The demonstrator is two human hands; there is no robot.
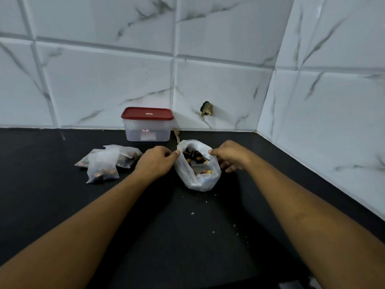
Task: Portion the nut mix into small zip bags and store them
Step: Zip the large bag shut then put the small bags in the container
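Both forearms reach forward over the black bench (166, 236), converging on a white plastic bag (198, 180) that stands near the middle. The left hand (155, 163), knuckles up, pinches the bag's rim at nine o'clock between thumb and curled fingers. The right hand (231, 156) grips the rim at three o'clock, thumb on the edge and fingers curled under, outside the bag. Between them the mouth is spread wide, showing the nut mix (193, 157) inside. Three small bags (103, 165) with nuts in them lie in a loose pile at nine o'clock from the left hand. A clear box (146, 130) with a red lid (146, 113) stands against the wall at eleven o'clock from the bag. Crumbs (192, 213) dot the bench at six o'clock.
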